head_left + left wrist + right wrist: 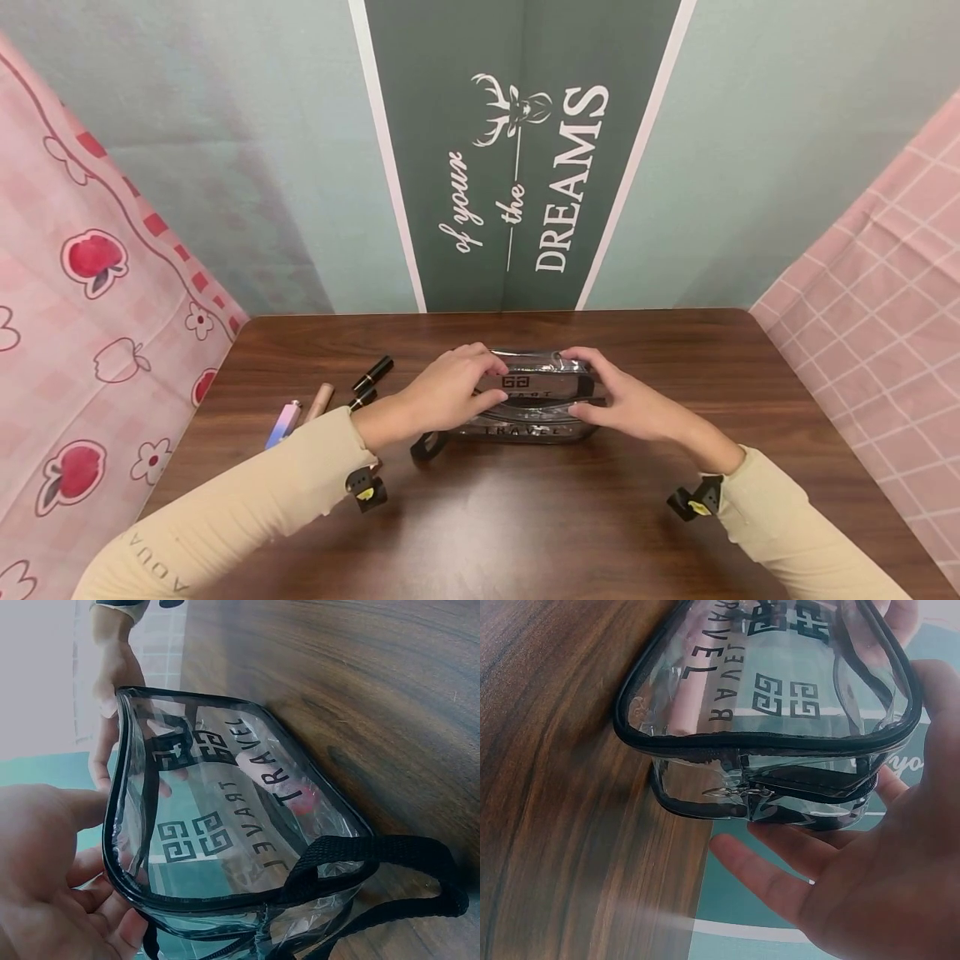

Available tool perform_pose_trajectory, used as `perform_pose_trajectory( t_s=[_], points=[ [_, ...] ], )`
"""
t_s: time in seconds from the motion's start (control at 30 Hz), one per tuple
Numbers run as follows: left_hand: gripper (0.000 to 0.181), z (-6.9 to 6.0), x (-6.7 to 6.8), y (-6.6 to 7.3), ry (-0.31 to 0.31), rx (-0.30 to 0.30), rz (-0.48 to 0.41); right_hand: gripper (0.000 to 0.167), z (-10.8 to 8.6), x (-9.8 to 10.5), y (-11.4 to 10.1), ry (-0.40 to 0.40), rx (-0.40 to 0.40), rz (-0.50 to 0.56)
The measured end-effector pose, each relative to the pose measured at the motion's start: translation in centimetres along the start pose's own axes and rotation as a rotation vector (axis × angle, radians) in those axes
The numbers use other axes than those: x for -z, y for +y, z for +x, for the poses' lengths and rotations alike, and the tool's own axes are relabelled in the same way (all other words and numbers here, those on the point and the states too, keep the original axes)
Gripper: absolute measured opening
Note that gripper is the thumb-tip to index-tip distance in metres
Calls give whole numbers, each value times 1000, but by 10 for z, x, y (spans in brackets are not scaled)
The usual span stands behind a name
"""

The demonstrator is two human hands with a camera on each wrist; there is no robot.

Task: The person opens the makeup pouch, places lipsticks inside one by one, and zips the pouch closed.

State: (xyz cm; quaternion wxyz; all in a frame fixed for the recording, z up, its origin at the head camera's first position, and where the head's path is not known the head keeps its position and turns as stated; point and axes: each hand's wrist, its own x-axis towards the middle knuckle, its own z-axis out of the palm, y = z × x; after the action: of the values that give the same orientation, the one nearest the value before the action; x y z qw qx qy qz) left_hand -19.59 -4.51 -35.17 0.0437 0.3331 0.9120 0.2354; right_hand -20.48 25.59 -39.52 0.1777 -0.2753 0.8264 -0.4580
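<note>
A clear bag [525, 408] with black piping and the printed word TRAVEL stands on the wooden table. The left hand [450, 392] grips its left upper edge, thumb on the near side and fingers over the top. At the right end, the right hand [633, 404] has its thumb on the near side and fingers at the far edge. In the left wrist view, a black strap loop [390, 851] hangs from the bag [217, 817]. A zipper pull [739, 791] shows on the bag's end in the right wrist view, and something pink is visible through the plastic.
Left of the bag on the table [645, 533] lie two black tubes [372, 375] with gold bands, a rose-tan tube [320, 402] and a pink-blue tube [283, 423], partly behind the left sleeve. Patterned curtains [285, 167] stand behind the table and at both sides.
</note>
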Motion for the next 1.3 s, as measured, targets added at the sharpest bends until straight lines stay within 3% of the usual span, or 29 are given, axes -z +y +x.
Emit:
perform_pose_trajectory(
  t_s=[0.3, 0.73, 1.3],
  points=[
    [33, -1, -2, -2, -4, 5, 0, 71, -1, -3, 1, 8, -9, -20],
    [35, -15, -9, -4, 10, -31, 11, 71, -10, -21, 0, 46, -4, -44],
    [23, -26, -3, -9, 116, -100, -57, 71, -14, -31, 1, 67, 13, -52]
  ],
)
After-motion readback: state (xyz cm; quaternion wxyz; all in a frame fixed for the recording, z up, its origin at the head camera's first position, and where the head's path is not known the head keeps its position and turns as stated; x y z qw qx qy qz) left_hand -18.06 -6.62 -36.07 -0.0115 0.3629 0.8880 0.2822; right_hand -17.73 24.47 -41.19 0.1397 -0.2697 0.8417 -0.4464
